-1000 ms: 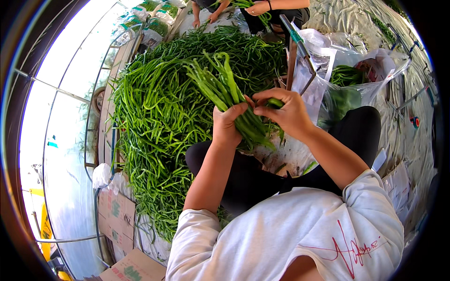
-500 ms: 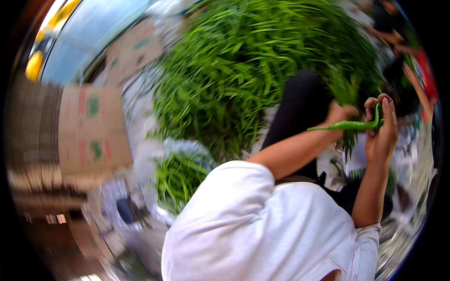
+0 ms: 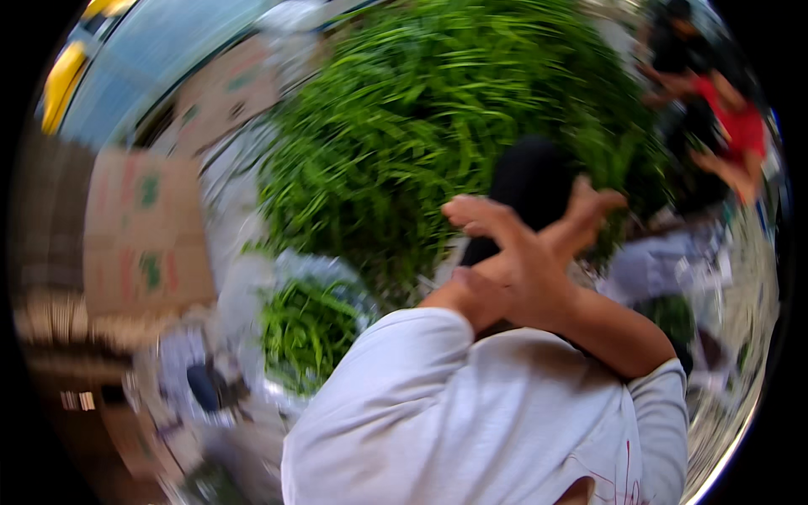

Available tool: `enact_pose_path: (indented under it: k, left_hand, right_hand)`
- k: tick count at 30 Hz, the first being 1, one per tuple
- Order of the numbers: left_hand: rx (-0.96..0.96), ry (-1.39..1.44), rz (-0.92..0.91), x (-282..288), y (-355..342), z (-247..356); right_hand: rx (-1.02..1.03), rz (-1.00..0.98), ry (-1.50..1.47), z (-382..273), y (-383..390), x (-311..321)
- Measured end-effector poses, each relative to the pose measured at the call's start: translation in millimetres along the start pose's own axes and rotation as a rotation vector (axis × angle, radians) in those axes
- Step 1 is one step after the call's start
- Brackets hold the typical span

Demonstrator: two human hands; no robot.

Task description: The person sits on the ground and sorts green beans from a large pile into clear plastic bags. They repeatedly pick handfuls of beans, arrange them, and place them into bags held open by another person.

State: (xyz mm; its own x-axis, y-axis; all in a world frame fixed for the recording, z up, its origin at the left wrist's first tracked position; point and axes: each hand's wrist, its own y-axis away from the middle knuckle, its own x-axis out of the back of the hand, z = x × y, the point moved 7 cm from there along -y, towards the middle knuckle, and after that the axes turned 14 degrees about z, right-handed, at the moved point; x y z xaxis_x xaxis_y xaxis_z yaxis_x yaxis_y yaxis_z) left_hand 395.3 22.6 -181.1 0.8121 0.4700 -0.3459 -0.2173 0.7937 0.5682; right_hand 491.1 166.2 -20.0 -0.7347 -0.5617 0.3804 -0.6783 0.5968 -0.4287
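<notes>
Two hands cross just in front of the person's white shirt (image 3: 471, 421). The right hand (image 3: 497, 248) lies on top with its fingers spread wide and nothing between them. The left hand (image 3: 593, 210) pokes out behind it, too blurred and hidden to tell whether it grips anything. A second ago these hands held a bundle of long green pods, and half a second ago a single pod. Neither shows now, so the bundle seems to have been set down or passed on. The head has also swung left, smearing the view. Near left, a clear bag of pods (image 3: 307, 328) sits on the ground. Beyond the hands is a dark knee (image 3: 530, 172), then the great heap of green pods (image 3: 438, 118). Cardboard boxes (image 3: 143, 236) stand far left. Far right, another person in a red top (image 3: 741, 126) reaches toward the heap.
</notes>
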Motion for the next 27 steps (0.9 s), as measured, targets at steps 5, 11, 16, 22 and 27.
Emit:
enact_pose_path:
  k: [5,11,16,22,27]
  left_hand:
    - [-0.055,0.447,-0.314,-2.7,5.6,60.4]
    - [-0.185,0.405,-0.568,-70.7,52.0,57.9]
    - [-0.452,0.184,-0.690,-100.4,112.5,91.7]
    - [-0.698,-0.218,-0.729,-126.0,148.0,113.8]
    - [-2.368,-0.454,-0.676,-187.1,293.2,133.7]
  right_hand:
    - [-0.016,0.642,0.750,19.9,38.7,188.8]
    - [-0.395,0.590,0.587,57.5,84.8,220.3]
    - [-0.393,0.828,0.686,22.0,102.9,241.6]
    - [-0.362,0.999,0.861,-40.0,158.6,307.7]
    - [-0.070,0.941,1.411,-91.0,209.7,408.5]
